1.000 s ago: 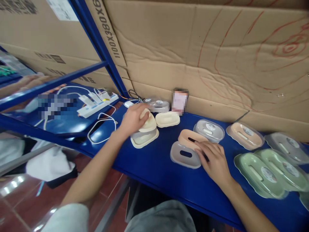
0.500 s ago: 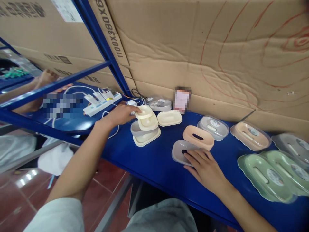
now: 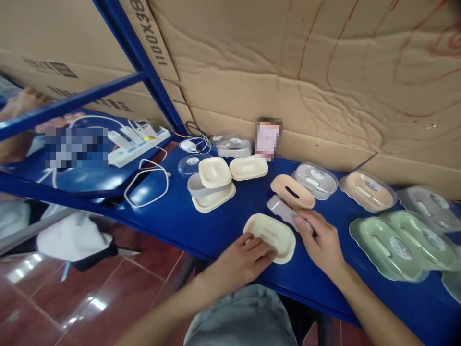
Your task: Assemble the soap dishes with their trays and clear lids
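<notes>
My left hand [image 3: 248, 257] grips the near edge of a cream oval dish [image 3: 257, 226], fingers curled over its rim above the front of the table. Beside it, my right hand [image 3: 320, 242] is closed on a grey oval shell [image 3: 283, 210], which is tilted up on its side. A peach shell [image 3: 291, 191] with a dark slot lies just behind the grey one. To the left, cream dishes [image 3: 215, 172] are stacked loosely with a grey shell [image 3: 194, 185] between them. Another cream dish [image 3: 248, 167] lies behind.
Clear-covered grey [image 3: 315, 180], peach [image 3: 367, 191] and green [image 3: 392, 245] boxes line the right side. A phone [image 3: 267, 138] leans on the cardboard [image 3: 230, 81]. A white cable [image 3: 131, 187], power strip [image 3: 139, 149] and blue frame bar [image 3: 72, 105] are left. Another person's hand [image 3: 27, 103] shows beyond.
My left hand has taken a cream dish from the stack and brought it toward me, beside my right hand. My right hand has lifted and tilted the grey shell. The view has shifted slightly.
</notes>
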A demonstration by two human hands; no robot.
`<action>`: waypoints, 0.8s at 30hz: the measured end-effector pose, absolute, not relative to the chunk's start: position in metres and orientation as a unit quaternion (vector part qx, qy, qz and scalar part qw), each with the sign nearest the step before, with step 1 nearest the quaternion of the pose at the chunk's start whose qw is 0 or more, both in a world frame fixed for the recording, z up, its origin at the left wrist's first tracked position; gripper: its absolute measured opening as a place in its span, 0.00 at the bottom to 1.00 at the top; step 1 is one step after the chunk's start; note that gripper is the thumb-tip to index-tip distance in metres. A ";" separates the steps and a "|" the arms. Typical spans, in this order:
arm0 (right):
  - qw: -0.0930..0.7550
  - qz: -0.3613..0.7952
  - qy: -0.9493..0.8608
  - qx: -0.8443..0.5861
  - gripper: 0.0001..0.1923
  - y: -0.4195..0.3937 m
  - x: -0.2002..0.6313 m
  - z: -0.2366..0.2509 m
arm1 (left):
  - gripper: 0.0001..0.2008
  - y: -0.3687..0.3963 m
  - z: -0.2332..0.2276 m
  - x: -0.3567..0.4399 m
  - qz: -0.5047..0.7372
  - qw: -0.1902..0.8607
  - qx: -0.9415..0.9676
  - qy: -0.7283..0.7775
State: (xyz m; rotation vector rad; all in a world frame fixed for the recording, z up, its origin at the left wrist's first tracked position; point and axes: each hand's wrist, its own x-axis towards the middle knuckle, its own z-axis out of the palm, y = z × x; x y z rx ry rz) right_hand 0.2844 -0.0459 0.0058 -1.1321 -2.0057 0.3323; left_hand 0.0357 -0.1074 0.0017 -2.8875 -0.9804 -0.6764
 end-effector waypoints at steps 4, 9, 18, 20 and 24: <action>0.321 0.092 -0.863 -0.379 0.11 -0.052 0.279 0.005 | 0.12 -0.111 -0.013 0.044 -0.291 0.024 -0.870 -0.398; 0.206 0.037 -0.930 -0.301 0.19 -0.062 0.270 0.001 | 0.17 -0.094 -0.015 0.015 -0.280 0.049 -0.860 -0.424; 0.164 -0.018 -0.940 -0.298 0.21 -0.065 0.265 -0.020 | 0.10 -0.062 0.013 -0.015 -0.263 0.005 -0.892 -0.369; 0.174 -0.009 -0.940 -0.294 0.21 -0.064 0.264 -0.019 | 0.10 -0.030 0.032 -0.034 -0.305 0.018 -0.869 -0.388; 0.179 -0.007 -0.942 -0.284 0.20 -0.061 0.264 -0.013 | 0.20 0.069 0.063 -0.077 -0.293 0.014 -0.839 -0.458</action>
